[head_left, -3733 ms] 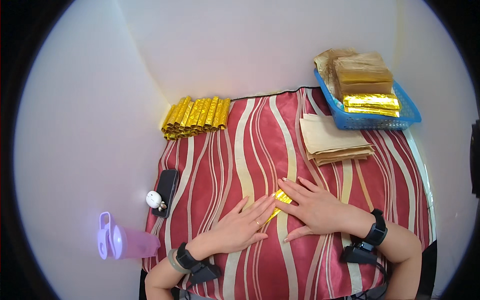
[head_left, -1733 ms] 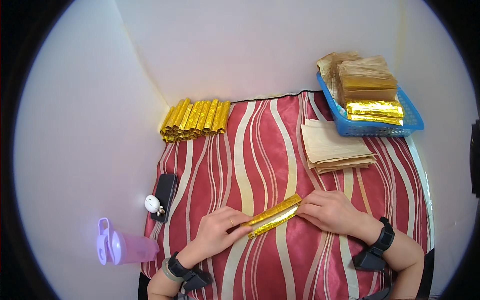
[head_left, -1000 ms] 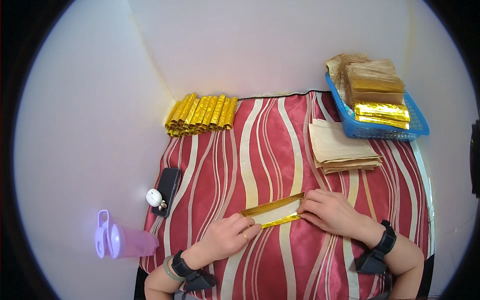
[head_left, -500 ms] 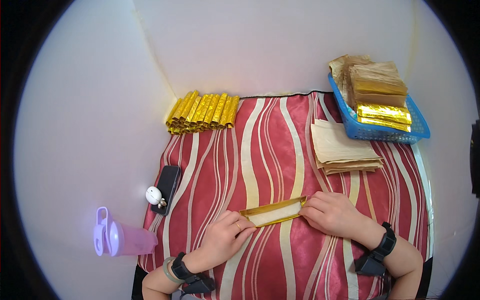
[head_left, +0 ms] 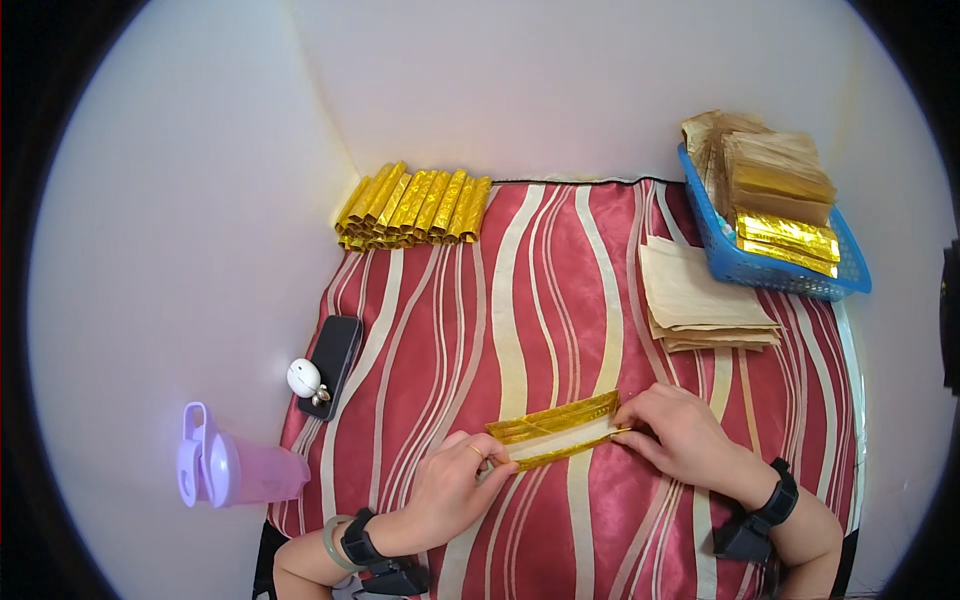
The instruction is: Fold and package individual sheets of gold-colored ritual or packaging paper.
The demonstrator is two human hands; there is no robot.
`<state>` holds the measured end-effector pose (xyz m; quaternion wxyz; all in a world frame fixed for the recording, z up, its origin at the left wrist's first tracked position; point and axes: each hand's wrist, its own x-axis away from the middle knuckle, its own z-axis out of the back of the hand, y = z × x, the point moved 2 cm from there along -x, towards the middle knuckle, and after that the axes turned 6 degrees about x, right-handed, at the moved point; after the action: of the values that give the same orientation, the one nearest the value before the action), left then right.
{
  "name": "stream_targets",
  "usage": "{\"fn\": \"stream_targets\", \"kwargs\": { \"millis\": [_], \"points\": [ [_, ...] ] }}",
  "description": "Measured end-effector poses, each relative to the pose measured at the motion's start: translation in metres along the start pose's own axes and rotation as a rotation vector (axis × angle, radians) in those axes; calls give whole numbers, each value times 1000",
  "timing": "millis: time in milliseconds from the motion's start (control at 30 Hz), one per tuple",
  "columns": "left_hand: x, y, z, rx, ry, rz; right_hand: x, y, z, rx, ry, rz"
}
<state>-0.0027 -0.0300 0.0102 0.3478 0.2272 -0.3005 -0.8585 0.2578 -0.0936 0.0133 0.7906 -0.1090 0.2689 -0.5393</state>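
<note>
A strip of gold foil paper [head_left: 556, 421] lies partly folded in front of me, its two long gold edges raised around a pale middle. My left hand [head_left: 452, 486] pinches its near left end between thumb and fingers, and a ring shows on one finger. At the other end, my right hand [head_left: 676, 432] grips the right tip with thumb and forefinger. Several rolled gold paper tubes [head_left: 412, 205] are stacked at the far left. A pile of tan paper sheets [head_left: 705, 292] rests beyond my right hand.
A blue plastic basket [head_left: 790, 283] at the far right holds tan paper and folded gold pieces. On the left lie a dark phone [head_left: 338, 350], a white rounded gadget [head_left: 303, 378] and a purple bottle [head_left: 262, 474]. Pale walls [head_left: 560, 90] enclose the red striped cloth [head_left: 440, 330].
The strip's far gold flap stands wider, and its near edge shows more gold. Both hands still hold its ends, with small finger shifts. The whole view has tilted slightly.
</note>
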Motion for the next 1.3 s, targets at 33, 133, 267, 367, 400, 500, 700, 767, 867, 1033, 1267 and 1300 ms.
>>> {"fn": "stream_targets", "kwargs": {
  "millis": [33, 133, 267, 367, 400, 500, 700, 767, 867, 1033, 1267, 1300],
  "points": [
    [-1, 0, -1, 4, 2, 4, -1, -2, 2, -52, -14, -145],
    [-2, 0, -2, 23, 30, -25, -3, -2, 1, -63, -27, -283],
    [-3, -1, -4, 43, 51, -38, -3, -3, -2, 26, -2, -264],
    [-4, -2, -4, 37, 50, -31, -7, -6, 0, 43, -52, -301],
    [-5, -2, -4, 34, 46, -30, -8, -5, 0, 41, -57, -299],
    [-4, -2, -4, 16, 27, -33, -5, -7, -2, 74, -52, -273],
    [-6, -4, -3, 24, 24, -65, -7, -6, -2, 36, -54, -304],
    [-5, -4, -2, 24, 25, -69, -6, -6, -2, 92, -67, -274],
    [-5, -3, -1, 19, 25, -84, -8, -8, 1, 70, -73, -270],
    [-4, -3, -1, 20, 32, -75, -7, -8, 1, 66, -51, -260],
    [3, 0, -3, -255, -35, -215, -6, -8, 0, 73, -12, -260],
    [6, 1, -4, -343, -102, -235, -6, -8, 0, 73, -13, -262]
  ]
}}
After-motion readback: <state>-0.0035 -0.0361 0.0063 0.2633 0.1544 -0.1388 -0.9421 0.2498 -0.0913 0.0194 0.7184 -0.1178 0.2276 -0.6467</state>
